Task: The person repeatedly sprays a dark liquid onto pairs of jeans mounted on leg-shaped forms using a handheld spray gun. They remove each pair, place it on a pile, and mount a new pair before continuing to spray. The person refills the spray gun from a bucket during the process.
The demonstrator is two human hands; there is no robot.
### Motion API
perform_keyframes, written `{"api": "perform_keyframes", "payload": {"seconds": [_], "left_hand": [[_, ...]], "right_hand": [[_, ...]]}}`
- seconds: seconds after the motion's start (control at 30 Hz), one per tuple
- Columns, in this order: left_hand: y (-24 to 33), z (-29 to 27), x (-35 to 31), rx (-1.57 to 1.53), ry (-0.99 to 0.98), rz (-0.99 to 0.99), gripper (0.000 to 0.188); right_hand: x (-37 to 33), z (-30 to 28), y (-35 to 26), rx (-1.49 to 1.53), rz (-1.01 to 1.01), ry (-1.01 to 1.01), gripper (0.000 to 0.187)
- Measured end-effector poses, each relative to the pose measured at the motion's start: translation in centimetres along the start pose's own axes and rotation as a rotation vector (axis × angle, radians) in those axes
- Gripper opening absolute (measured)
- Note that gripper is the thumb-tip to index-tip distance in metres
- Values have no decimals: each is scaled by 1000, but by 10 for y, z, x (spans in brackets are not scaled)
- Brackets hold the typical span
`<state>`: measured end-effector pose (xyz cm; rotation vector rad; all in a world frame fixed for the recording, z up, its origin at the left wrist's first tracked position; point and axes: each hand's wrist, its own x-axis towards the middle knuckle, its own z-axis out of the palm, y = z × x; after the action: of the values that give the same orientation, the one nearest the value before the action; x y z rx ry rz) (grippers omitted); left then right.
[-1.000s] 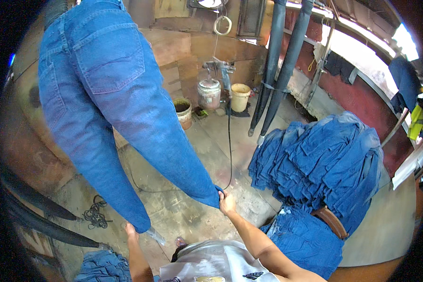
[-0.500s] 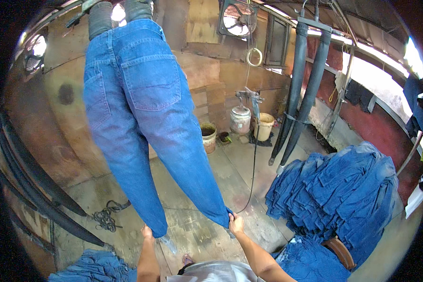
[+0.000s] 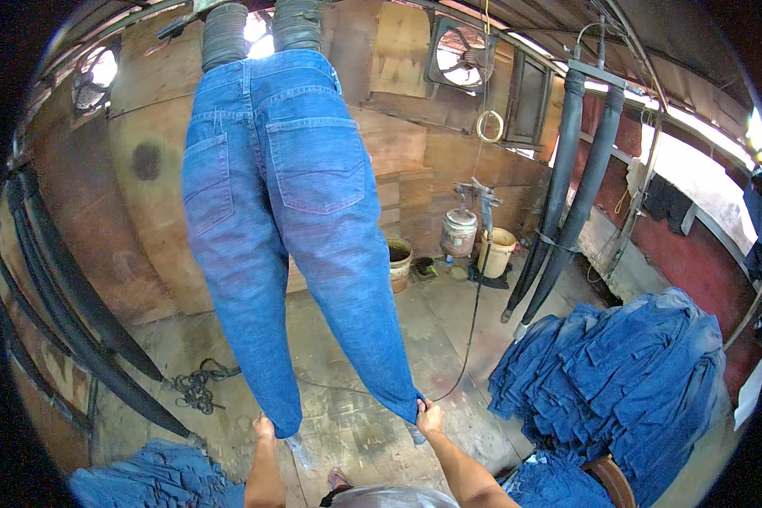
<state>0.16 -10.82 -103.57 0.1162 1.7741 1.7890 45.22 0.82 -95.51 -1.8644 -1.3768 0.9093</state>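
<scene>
A pair of blue jeans (image 3: pixel 254 195) hangs back side toward me, its waist pulled up around two dark ribbed tubes (image 3: pixel 298 27). The back pockets face me, with purplish fading below them. My left hand (image 3: pixel 265 426) is closed on the hem of the left leg. On the hem of the right leg, my right hand (image 3: pixel 430 416) is closed too. Pale ends of the leg forms stick out just below both hems. Both forearms reach forward from the lower edge.
A big heap of blue jeans (image 3: pixel 618 381) stands at right, with another pile (image 3: pixel 152 481) at lower left. Dark tubes (image 3: pixel 559 203) hang at right; more black tubes (image 3: pixel 85 339) slant at left. A spray gun (image 3: pixel 479 193) hangs above buckets (image 3: pixel 497 251), its hose trailing over the floor.
The whole scene, jeans included, has shifted right and slightly down in the picture as my view turned. Both hands keep hold of the hems.
</scene>
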Motion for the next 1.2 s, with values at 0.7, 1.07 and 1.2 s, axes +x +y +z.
{"api": "perform_keyframes", "payload": {"seconds": [0.7,1.07,1.2], "left_hand": [[-20,2,-21,278,133,333,39],[-24,48,25,538,204,78,63],[-37,46,26,306,196,207,64]], "right_hand": [[9,14,8,87,-45,-26,33],[89,110,2,-188,-149,42,38],[84,163,45,29,-363,134,42]]}}
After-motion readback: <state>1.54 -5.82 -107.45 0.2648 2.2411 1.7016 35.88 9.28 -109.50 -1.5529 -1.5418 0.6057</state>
